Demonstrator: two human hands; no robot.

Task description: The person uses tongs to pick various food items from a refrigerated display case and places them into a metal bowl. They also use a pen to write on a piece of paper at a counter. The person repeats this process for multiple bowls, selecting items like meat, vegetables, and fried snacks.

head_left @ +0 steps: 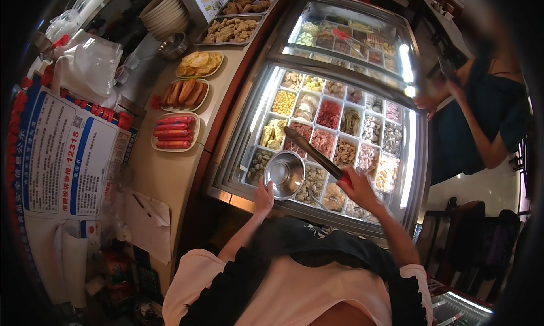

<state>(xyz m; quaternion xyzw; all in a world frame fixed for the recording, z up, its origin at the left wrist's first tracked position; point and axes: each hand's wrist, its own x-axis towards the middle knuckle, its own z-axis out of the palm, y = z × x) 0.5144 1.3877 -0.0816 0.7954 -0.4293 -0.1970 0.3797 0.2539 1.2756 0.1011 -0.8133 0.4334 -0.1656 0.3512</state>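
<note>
My left hand [264, 198] grips the rim of a round steel bowl [285, 175]; its shiny inside shows no food. In my right hand [356, 185] is a pair of tongs [313, 151] with dark arms and a red part at the grip. The tongs' tips reach up and left over the white food tubs, near one of pinkish sliced meat [300, 135]. Below both hands lies a lit display case [230, 178] with rows of tubs. Red strips [328, 114], yellow corn-like pieces [283, 102] and pale folded pieces [273, 134] fill some of them.
On the counter [180, 173] at left stand plates of wrapped sausages [173, 132], browned sausages [185, 92] and fried eggs [199, 63], with a tray of fried pieces [229, 30] beyond. Across the case a person in dark clothes [473, 116] rests a hand by its edge. Stacked bowls [164, 14] stand far left.
</note>
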